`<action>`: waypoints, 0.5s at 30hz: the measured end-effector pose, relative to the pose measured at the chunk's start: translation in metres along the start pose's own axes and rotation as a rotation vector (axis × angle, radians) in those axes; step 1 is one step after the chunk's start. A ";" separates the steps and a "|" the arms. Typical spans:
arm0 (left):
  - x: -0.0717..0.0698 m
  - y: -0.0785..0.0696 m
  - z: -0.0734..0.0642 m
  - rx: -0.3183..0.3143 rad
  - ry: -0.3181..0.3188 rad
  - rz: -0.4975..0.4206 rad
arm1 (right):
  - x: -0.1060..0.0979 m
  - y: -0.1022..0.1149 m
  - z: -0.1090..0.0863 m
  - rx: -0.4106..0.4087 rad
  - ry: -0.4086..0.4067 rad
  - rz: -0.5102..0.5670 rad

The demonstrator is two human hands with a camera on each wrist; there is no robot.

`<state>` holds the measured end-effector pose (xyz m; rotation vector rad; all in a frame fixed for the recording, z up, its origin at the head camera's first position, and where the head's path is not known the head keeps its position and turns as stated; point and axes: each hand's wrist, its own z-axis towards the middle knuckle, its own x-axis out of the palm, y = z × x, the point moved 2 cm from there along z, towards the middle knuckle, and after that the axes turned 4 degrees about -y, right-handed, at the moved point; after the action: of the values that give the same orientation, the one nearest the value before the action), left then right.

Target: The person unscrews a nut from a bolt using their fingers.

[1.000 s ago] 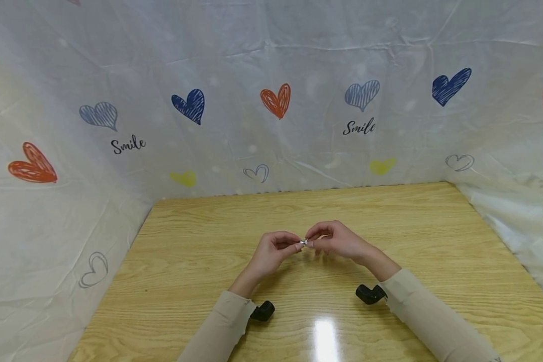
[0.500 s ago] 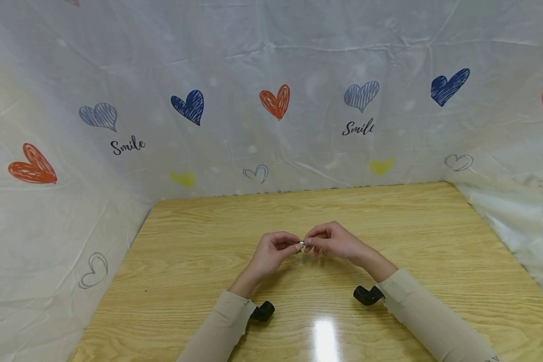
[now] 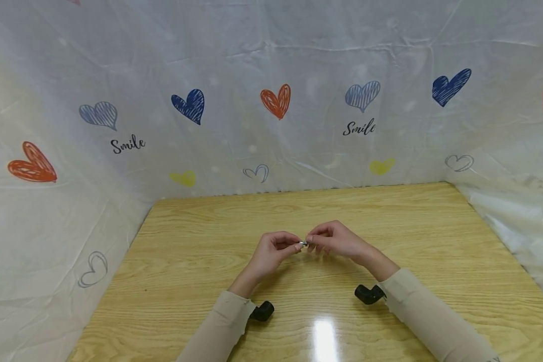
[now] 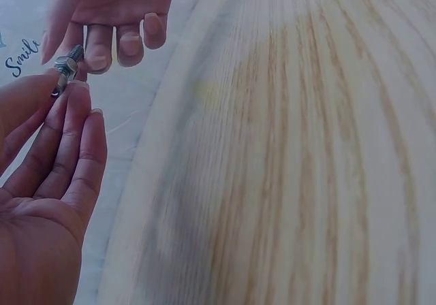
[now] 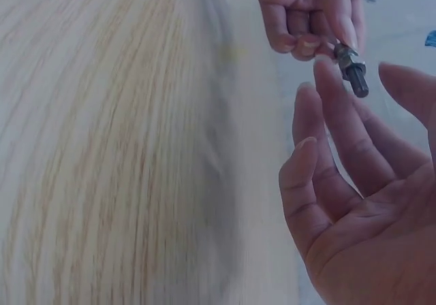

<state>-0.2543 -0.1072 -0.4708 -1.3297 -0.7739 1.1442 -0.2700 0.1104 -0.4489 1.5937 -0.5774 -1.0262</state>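
Note:
A small metal bolt (image 5: 358,84) with a nut (image 4: 67,65) on its thread is held up over the wooden table. My left hand (image 3: 271,254) pinches one end of it between thumb and fingertips. The bare threaded end points toward my right hand (image 3: 341,244). In the right wrist view, the right thumb (image 5: 409,87) stands apart from the bolt, and the index fingertip lies close beside the nut; whether it touches I cannot tell. The other right fingers are loosely bent. The left fingers cover the bolt's far end.
The wooden table (image 3: 185,241) spreads out beneath both hands. A white sheet (image 3: 226,146) printed with hearts and "Smile" hangs behind it and at both sides. Black camera mounts (image 3: 262,311) sit at both wrists, below the beige sleeves (image 3: 434,317).
My right fingers have shifted slightly left over the bolt, then back right, leaving more of its threaded end in sight. My left hand has stayed in place with the bolt.

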 end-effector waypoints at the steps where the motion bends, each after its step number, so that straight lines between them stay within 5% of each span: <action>1: 0.000 0.000 0.000 -0.002 0.000 0.002 | 0.001 0.000 0.000 0.000 0.001 0.002; 15: 0.001 0.000 0.000 -0.026 0.000 0.001 | 0.000 0.000 0.000 -0.002 -0.021 0.052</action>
<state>-0.2539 -0.1068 -0.4707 -1.3521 -0.7904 1.1384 -0.2705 0.1106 -0.4487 1.5596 -0.6286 -1.0057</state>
